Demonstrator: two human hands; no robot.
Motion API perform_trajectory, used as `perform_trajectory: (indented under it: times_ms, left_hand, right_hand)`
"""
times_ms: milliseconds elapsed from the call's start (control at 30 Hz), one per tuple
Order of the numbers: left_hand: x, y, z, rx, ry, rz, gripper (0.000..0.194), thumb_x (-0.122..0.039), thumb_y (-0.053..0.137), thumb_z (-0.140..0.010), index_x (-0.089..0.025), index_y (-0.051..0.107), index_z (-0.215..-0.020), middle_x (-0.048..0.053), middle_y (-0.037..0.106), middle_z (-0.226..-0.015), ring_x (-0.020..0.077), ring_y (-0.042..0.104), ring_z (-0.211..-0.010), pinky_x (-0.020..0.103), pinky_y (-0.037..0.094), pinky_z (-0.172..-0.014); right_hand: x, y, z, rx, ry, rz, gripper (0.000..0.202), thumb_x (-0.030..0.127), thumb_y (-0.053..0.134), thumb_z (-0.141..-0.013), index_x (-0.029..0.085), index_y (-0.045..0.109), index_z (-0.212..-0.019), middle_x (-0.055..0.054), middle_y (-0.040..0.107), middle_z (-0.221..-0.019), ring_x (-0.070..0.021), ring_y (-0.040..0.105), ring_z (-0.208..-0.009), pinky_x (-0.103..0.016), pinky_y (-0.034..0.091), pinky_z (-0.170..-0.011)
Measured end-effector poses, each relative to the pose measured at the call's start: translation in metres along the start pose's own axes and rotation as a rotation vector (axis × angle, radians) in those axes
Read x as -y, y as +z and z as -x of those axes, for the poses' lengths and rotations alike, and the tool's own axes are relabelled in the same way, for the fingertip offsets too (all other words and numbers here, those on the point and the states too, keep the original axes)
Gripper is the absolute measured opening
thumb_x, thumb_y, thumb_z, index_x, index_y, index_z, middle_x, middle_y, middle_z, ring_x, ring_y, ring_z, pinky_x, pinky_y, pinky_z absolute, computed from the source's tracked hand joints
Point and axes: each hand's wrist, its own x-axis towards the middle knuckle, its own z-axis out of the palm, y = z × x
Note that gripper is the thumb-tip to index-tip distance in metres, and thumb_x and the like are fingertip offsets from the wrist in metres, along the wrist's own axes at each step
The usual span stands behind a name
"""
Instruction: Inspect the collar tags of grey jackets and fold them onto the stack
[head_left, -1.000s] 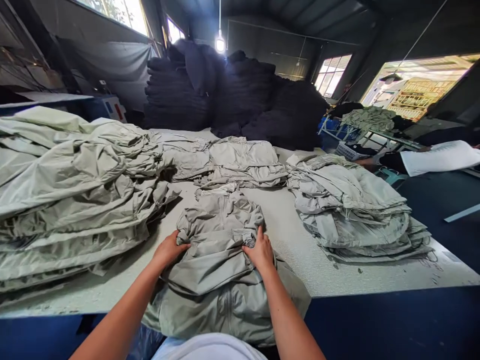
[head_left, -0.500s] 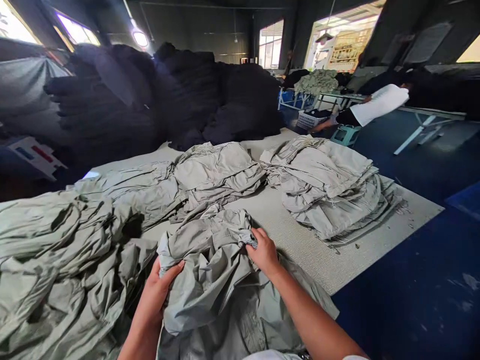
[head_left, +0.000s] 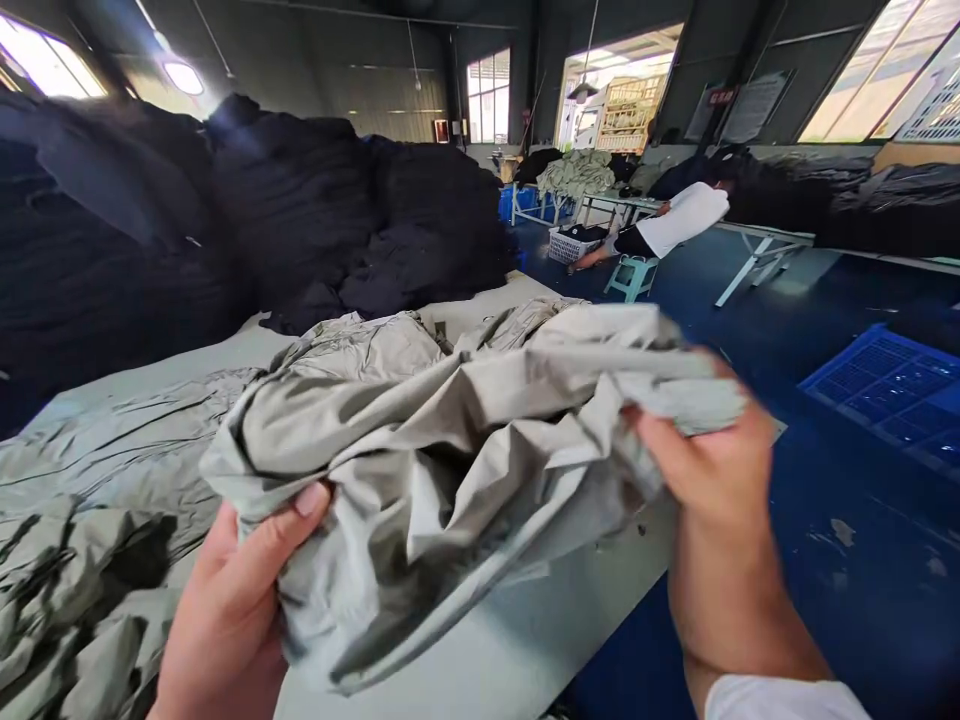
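A light grey-green cloth garment (head_left: 465,470) hangs crumpled between my two hands, lifted over the pale table (head_left: 517,650). My left hand (head_left: 240,580) grips its left end, the thumb pressed on top of the fabric. Its right end is bunched in my right hand (head_left: 712,450), which is blurred by motion. Folds hide what kind of garment it is. Behind it, a stack of similar cloth (head_left: 375,345) shows in part. Another loose heap of the same cloth (head_left: 82,590) lies to the left of my left hand.
Large piles of dark cloth (head_left: 300,210) rise behind the table. A person in a white top (head_left: 682,220) bends beside a green stool (head_left: 631,278). A white basket (head_left: 574,245) stands near them. On the right, a blue plastic crate (head_left: 892,385) is on the blue floor.
Both hands have raised the garment from the table toward the camera and spread it wider, my right hand moving farther right. The view has turned to the right.
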Motion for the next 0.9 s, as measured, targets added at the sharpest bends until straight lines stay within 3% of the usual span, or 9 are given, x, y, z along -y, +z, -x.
perform_trajectory:
  times_ms: [100,200,300,400,533,600,700,800,900]
  left_hand:
    - [-0.02,0.065,-0.009,0.085,0.123,0.114,0.063,-0.055,0.085,-0.076,-0.037,0.069,-0.133,-0.004,0.078,-0.124,0.0314,0.071,-0.124,0.041,0.065,-0.102]
    - [-0.029,0.132,-0.028,0.211,0.237,0.214,0.056,-0.051,0.081,-0.084,-0.032,0.068,-0.135,-0.002,0.074,-0.131,0.0296,0.065,-0.133,0.04,0.058,-0.113]
    - [-0.022,0.196,-0.064,0.266,0.356,0.237,0.058,-0.052,0.074,-0.091,-0.029,0.059,-0.142,0.0,0.071,-0.136,0.0269,0.06,-0.14,0.039,0.052,-0.117]
    - [0.012,0.248,-0.125,0.3,0.455,0.162,0.065,-0.055,0.069,-0.094,-0.026,0.046,-0.148,0.005,0.066,-0.143,0.0242,0.059,-0.14,0.04,0.048,-0.12]
    - [0.088,0.277,-0.208,0.326,0.392,-0.232,0.076,-0.058,0.076,-0.086,-0.015,0.046,-0.142,0.02,0.06,-0.144,0.0334,0.056,-0.141,0.053,0.043,-0.121]
    - [0.119,0.282,-0.23,0.277,0.517,-0.462,0.082,-0.059,0.077,-0.085,-0.014,0.044,-0.145,0.025,0.051,-0.153,0.0389,0.043,-0.152,0.06,0.035,-0.125]
    - [0.134,0.301,-0.234,0.271,0.805,-0.681,0.081,-0.063,0.065,-0.093,-0.016,0.039,-0.154,0.025,0.034,-0.167,0.0394,0.022,-0.162,0.063,0.026,-0.128]
    - [0.13,0.344,-0.226,0.317,0.992,-0.778,0.067,-0.061,0.051,-0.102,-0.026,0.041,-0.158,0.017,0.019,-0.176,0.0371,0.017,-0.163,0.064,0.025,-0.128]
    - [0.153,0.388,-0.231,0.386,1.066,-0.934,0.059,-0.059,0.048,-0.104,-0.036,0.046,-0.158,0.007,0.025,-0.176,0.0397,0.012,-0.164,0.075,0.012,-0.126]
  right_hand:
    - [-0.024,-0.028,-0.074,-0.155,-0.135,0.198,0.047,0.05,0.066,-0.095,0.028,0.063,-0.137,-0.007,0.071,-0.124,-0.0315,0.072,-0.115,-0.052,0.059,-0.101]
    - [-0.053,-0.037,-0.139,-0.213,-0.276,0.361,0.049,0.049,0.059,-0.1,0.024,0.061,-0.142,-0.008,0.066,-0.125,-0.0338,0.065,-0.126,-0.053,0.053,-0.108]
    - [-0.098,-0.023,-0.195,-0.232,-0.341,0.457,0.053,0.045,0.058,-0.101,0.017,0.057,-0.147,-0.012,0.061,-0.126,-0.0343,0.059,-0.129,-0.049,0.049,-0.11]
    - [-0.161,0.016,-0.233,-0.122,-0.258,0.53,0.063,0.042,0.059,-0.101,0.009,0.049,-0.154,-0.018,0.057,-0.136,-0.0333,0.053,-0.133,-0.048,0.043,-0.114]
    - [-0.258,0.076,-0.229,0.264,-0.099,0.536,0.075,0.047,0.052,-0.104,0.002,0.036,-0.162,-0.023,0.053,-0.15,-0.0347,0.048,-0.138,-0.052,0.039,-0.116]
    - [-0.302,0.096,-0.211,0.386,-0.071,0.508,0.068,0.048,0.053,-0.104,0.009,0.044,-0.159,-0.021,0.054,-0.154,-0.0357,0.046,-0.141,-0.055,0.039,-0.116]
    - [-0.355,0.115,-0.188,0.406,-0.096,0.472,0.053,0.048,0.051,-0.104,0.021,0.061,-0.149,-0.015,0.058,-0.154,-0.0358,0.043,-0.144,-0.06,0.034,-0.118]
    - [-0.393,0.137,-0.179,0.36,-0.114,0.476,0.049,0.05,0.049,-0.104,0.028,0.066,-0.144,-0.012,0.059,-0.153,-0.038,0.036,-0.149,-0.068,0.025,-0.12]
    - [-0.428,0.176,-0.158,0.348,-0.049,0.516,0.05,0.055,0.045,-0.104,0.032,0.067,-0.143,-0.009,0.055,-0.158,-0.0413,0.028,-0.152,-0.076,0.017,-0.119]
